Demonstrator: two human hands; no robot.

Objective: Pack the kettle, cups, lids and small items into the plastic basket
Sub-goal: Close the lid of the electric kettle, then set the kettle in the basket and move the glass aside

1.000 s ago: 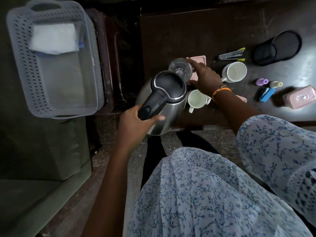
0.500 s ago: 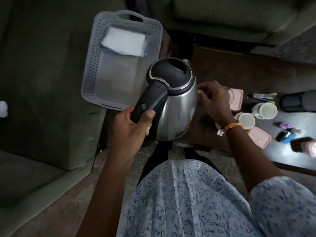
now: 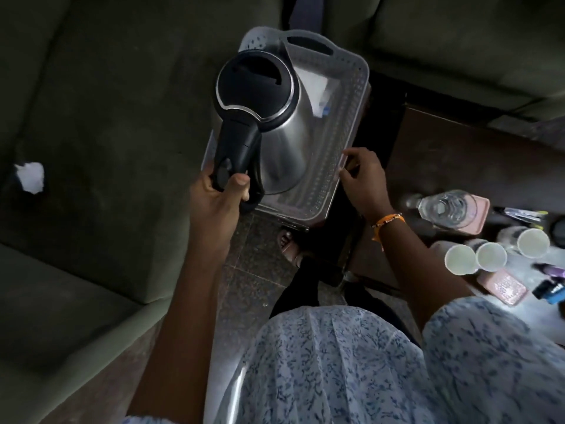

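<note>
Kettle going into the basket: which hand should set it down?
Left. The left hand already grips the kettle by its handle above the basket; the right hand holds nothing.

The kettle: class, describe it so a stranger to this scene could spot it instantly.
Find the grey perforated plastic basket beside the dark sofa. Over it, the left hand grips a steel kettle by its black handle. Its black lid and shiny body set it apart.

There are one kettle (image 3: 269, 117), one plastic basket (image 3: 345, 142), three white cups (image 3: 490, 254), two pink lids (image 3: 501, 287) and one glass jar (image 3: 443, 206).
</note>
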